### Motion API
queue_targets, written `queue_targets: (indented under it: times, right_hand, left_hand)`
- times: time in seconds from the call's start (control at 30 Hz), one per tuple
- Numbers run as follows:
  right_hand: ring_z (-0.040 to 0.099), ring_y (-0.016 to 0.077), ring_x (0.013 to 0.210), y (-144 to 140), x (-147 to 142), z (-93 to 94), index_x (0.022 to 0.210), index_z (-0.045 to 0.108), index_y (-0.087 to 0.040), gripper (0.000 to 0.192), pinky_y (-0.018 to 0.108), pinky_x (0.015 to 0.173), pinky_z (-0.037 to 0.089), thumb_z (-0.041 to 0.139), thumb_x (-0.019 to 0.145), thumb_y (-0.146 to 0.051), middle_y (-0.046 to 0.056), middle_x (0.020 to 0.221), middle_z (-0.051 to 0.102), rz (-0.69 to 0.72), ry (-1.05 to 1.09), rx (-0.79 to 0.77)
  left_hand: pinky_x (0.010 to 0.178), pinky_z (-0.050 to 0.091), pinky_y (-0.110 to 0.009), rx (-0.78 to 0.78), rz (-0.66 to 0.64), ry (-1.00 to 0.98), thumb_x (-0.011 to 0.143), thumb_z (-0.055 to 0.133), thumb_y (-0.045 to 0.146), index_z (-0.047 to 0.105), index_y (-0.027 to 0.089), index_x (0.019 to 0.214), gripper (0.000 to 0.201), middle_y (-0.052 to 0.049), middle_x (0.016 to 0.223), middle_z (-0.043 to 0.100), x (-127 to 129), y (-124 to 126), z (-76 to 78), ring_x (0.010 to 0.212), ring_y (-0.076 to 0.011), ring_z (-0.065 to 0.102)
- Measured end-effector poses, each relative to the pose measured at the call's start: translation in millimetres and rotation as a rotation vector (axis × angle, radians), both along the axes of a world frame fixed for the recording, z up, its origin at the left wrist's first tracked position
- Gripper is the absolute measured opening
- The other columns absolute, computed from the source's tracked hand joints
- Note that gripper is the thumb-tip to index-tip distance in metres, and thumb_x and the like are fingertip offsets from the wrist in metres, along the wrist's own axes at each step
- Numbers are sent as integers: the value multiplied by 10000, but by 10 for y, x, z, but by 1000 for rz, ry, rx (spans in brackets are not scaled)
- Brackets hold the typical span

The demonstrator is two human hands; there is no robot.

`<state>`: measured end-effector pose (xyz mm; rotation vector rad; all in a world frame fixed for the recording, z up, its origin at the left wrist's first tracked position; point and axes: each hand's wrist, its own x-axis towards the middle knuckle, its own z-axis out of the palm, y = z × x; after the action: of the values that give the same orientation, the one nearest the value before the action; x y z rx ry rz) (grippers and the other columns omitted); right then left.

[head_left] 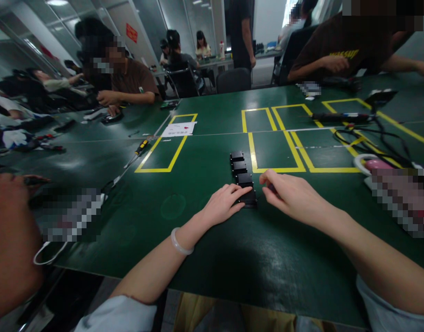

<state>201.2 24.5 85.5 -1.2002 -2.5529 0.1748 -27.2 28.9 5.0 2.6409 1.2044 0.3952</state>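
Observation:
A column of several black rectangular blocks [244,178] lies on the green table, with small shiny bits along their sides. My left hand [223,203] lies low over the nearest black block [247,195]. Its fingers are stretched out and apart, the index finger resting on the block and the thumb at its near end. Just right of the column, my right hand [290,193] hovers apart from the blocks. Thumb and index finger are bent toward each other. Whatever may be between them is hidden.
Yellow tape outlines [298,169] mark the table [205,157] beyond the blocks. A screwdriver [142,146] and a paper sheet [179,129] lie to the left. Black cables [374,133] and a pixelated object [405,198] are at right. Several people sit around; one arm [11,244] reaches in at left.

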Motion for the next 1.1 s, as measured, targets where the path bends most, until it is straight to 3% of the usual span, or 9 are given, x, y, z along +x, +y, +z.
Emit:
queue_targets:
  times: [0.13, 0.23, 0.37, 0.53, 0.77, 0.93, 1.1]
  right_hand:
    - [578, 183, 651, -7, -10, 8, 886, 487, -198, 208, 277, 575, 349, 376, 948, -363, 37, 743, 630, -80, -79, 48]
    - [555, 173, 593, -6, -14, -9, 844, 497, -201, 253, 267, 549, 326, 368, 955, -388, 23, 666, 604, -48, -91, 56]
    - [562, 160, 600, 3, 17, -26, 937, 491, -202, 164, 258, 551, 338, 374, 947, -315, 13, 704, 611, 23, -36, 18]
    - [579, 159, 645, 15, 56, -10, 977, 474, -199, 128, 264, 572, 359, 397, 917, -282, 31, 791, 636, -11, -9, 2]
    - [557, 184, 611, 2, 25, -15, 833, 500, -207, 283, 280, 564, 326, 345, 960, -407, 28, 674, 611, -39, -129, 61]
    - [573, 170, 645, -2, 31, 3, 967, 482, -197, 125, 269, 581, 347, 411, 914, -285, 20, 739, 621, -30, -63, 9]
    - [594, 169, 698, -8, 34, 25, 993, 464, -201, 140, 267, 600, 365, 442, 899, -303, 21, 803, 634, -30, -13, -18]
  left_hand:
    - [938, 450, -376, 4, 1, 3, 960, 467, 338, 324, 312, 1421, 484, -59, 1225, 494, 1, 0, -7, 1098, -213, 489]
    - [938, 450, -367, 8, -1, 4, 957, 476, 331, 332, 303, 1415, 481, -57, 1226, 495, 2, 5, -17, 1097, -210, 486]
    - [942, 447, -378, 11, 0, 9, 960, 467, 333, 328, 314, 1417, 479, -60, 1224, 495, 5, 6, -21, 1098, -214, 489]
    - [937, 445, -380, 7, 3, 12, 961, 464, 332, 305, 321, 1431, 496, -62, 1219, 495, 4, 1, -16, 1096, -217, 492]
    - [925, 450, -366, 5, 3, 13, 960, 469, 335, 324, 312, 1420, 483, -60, 1222, 493, 5, 0, -8, 1089, -216, 489]
    - [936, 445, -372, 8, -4, 11, 964, 459, 336, 316, 314, 1425, 483, -61, 1217, 494, 4, 3, -8, 1102, -217, 486]
    - [937, 446, -373, 12, -3, 20, 963, 463, 338, 315, 311, 1426, 487, -62, 1217, 494, 2, 5, -10, 1106, -218, 483]
